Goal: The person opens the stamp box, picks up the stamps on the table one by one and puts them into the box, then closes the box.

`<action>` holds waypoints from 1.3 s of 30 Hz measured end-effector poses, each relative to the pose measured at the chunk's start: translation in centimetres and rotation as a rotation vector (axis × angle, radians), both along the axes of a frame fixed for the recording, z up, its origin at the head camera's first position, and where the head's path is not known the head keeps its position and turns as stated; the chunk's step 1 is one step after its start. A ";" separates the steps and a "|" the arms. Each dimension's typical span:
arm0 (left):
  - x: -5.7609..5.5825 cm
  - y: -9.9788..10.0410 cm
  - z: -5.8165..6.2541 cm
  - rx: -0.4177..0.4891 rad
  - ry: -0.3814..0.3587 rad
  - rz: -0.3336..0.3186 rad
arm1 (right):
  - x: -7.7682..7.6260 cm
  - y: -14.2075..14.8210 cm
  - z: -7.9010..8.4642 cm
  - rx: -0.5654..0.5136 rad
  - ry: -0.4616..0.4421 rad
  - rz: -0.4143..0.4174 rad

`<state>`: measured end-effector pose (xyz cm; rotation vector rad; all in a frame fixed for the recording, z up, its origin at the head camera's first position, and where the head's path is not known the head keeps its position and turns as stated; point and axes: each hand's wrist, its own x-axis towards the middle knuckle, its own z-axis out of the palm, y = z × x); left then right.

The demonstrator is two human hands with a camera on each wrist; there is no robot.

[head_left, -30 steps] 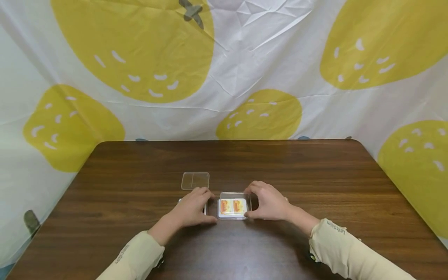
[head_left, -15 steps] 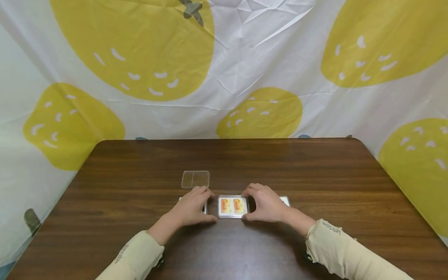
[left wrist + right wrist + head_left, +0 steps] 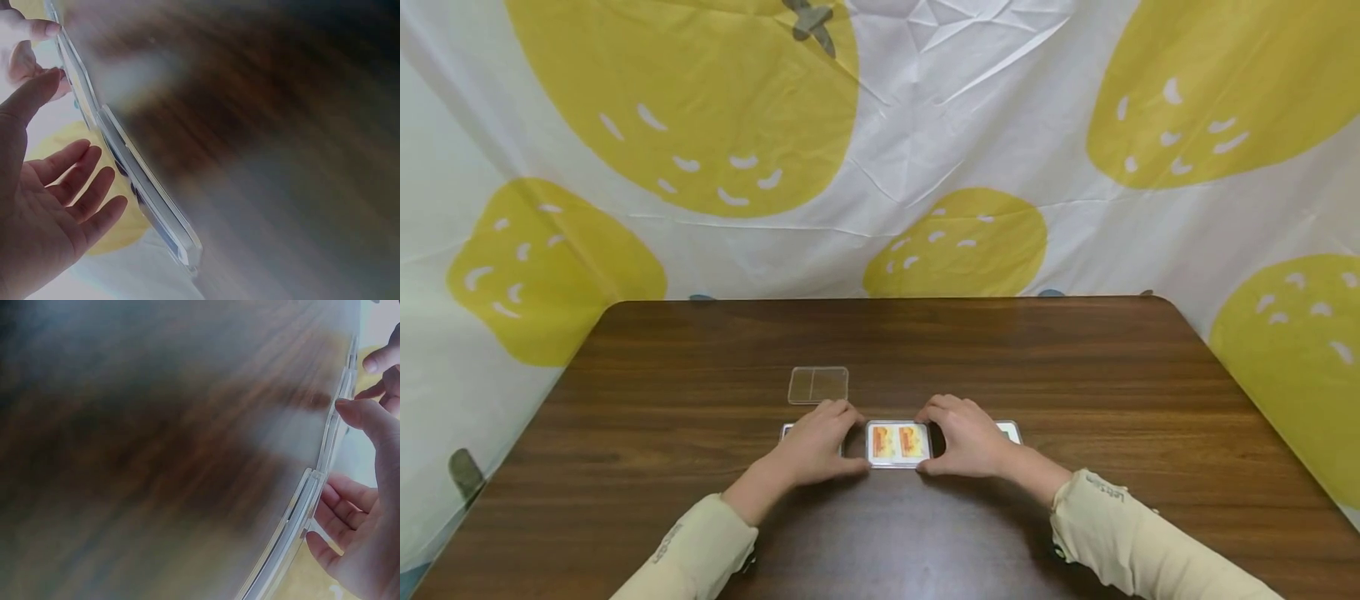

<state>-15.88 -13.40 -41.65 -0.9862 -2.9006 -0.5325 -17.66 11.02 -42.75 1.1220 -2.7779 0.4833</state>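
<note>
A flat clear plastic case with two orange-and-yellow pictures inside lies in the middle, its clear cover level on top. My right hand pinches its right end, thumb at the near corner and fingers at the far one. At the left end, my left hand has its thumb and index finger at the two corners. In the left wrist view the other fingers of the left hand spread beside a second case. The right wrist view shows the thumb of the right hand on the middle case's edge.
Behind the left hand lies a clear plastic lid on the brown wooden table. Another case shows partly past the right hand. A white cloth with yellow fruit shapes hangs behind the table.
The clear cover, tilted up over the middle case one second ago, now lies flat on it. My right hand has moved slightly left with it; the left hand has edged right to the case.
</note>
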 end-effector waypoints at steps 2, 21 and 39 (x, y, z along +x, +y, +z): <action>-0.1 0.2 0.0 -0.005 0.007 0.003 | 0.0 -0.1 0.0 0.005 0.001 -0.001; -0.1 0.4 -0.2 -0.031 0.004 -0.004 | 0.2 -0.3 0.2 0.033 -0.014 -0.005; 0.2 -2.4 0.2 -0.003 -0.016 0.080 | -0.6 -0.1 0.8 -0.027 -0.034 0.007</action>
